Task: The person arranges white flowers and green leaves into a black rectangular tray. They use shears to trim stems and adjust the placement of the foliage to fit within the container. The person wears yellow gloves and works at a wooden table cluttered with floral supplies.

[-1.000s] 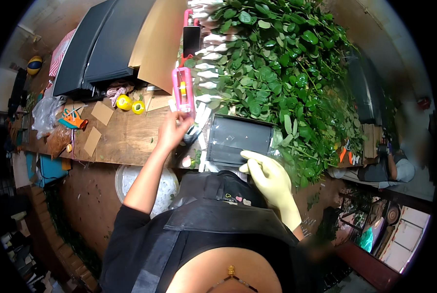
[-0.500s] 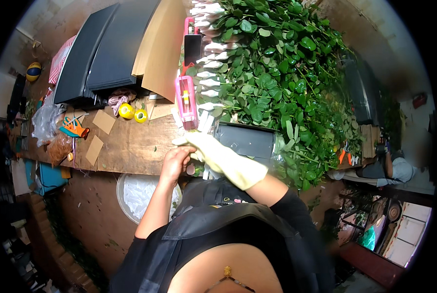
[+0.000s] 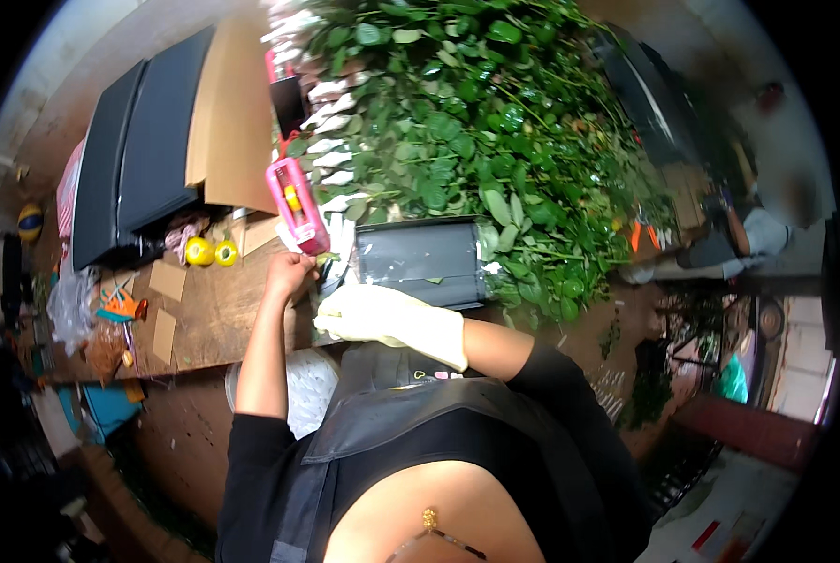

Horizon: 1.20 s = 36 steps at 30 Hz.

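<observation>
My bare left hand (image 3: 289,274) is closed at the near end of a pink tape dispenser (image 3: 295,202); anything between its fingertips is too small to make out. A roll of yellow tape sits in the dispenser. To its right my right hand (image 3: 359,315), in a pale yellow rubber glove, is curled closed near the table's front edge, and what it may hold is hidden. Just beyond the glove lies a black tray or box (image 3: 418,255). White strips (image 3: 342,246) lie between the box and the dispenser.
Leafy green stems (image 3: 458,131) with white-wrapped ends are heaped at the right. Black boxes (image 3: 162,122) and cardboard (image 3: 235,113) stand at the back left. Yellow tape rolls (image 3: 199,251), cardboard pieces (image 3: 165,335) and an orange-teal glove (image 3: 122,302) lie left. Another person (image 3: 763,230) is far right.
My hands, together before, have moved apart: the left has gone forward to the dispenser, the gloved right has drawn back and curled. The view has turned, shifting the table leftward.
</observation>
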Motion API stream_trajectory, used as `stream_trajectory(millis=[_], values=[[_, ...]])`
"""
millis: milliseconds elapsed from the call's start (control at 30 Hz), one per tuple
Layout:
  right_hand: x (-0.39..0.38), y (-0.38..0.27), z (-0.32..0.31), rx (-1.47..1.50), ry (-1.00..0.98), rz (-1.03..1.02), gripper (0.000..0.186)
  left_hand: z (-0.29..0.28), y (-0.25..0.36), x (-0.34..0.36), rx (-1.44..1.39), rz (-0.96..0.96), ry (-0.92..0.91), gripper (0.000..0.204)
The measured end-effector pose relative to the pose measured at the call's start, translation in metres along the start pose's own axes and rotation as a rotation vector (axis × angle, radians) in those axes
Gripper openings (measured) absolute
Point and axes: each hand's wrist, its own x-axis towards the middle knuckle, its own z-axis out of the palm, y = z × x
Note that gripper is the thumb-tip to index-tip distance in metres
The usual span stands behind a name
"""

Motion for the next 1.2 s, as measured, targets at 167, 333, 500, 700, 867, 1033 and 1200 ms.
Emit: stream_trajectory(millis=[167,333,500,700,867,1033,1200], values=[[-0.093,0.001,-0.052,0.74,-0.152,0.031,0.032,0.034,0.121,-0.052,0.05,0.675,0.094,0.014],[-0.193,0.061,-0.048,1.211,0.221,0.086,0.041,0.138,0.205,-0.053,0.594,1.233,0.231,0.017],[-0.207,0.083,-0.038,1.494,0.647,0.384,0.043,0.216,0.241,-0.025,1.259,1.059,0.157,0.028],[-0.225,0.098,0.008,1.433,0.602,0.525,0.044,0.247,0.225,-0.003,1.198,0.846,0.15,0.05],[-0.223,0.2,0.06,1.932,0.238,0.252,0.035,0.253,0.248,-0.014,1.154,0.755,0.038,0.051],[-0.197,0.147,0.008,0.844,0.633,0.828,0.032,0.22,0.234,-0.022,0.79,1.129,0.06,0.063],[-0.215,0.116,0.001,0.314,0.707,0.812,0.035,0.15,0.199,-0.054,0.391,1.207,0.205,0.054]])
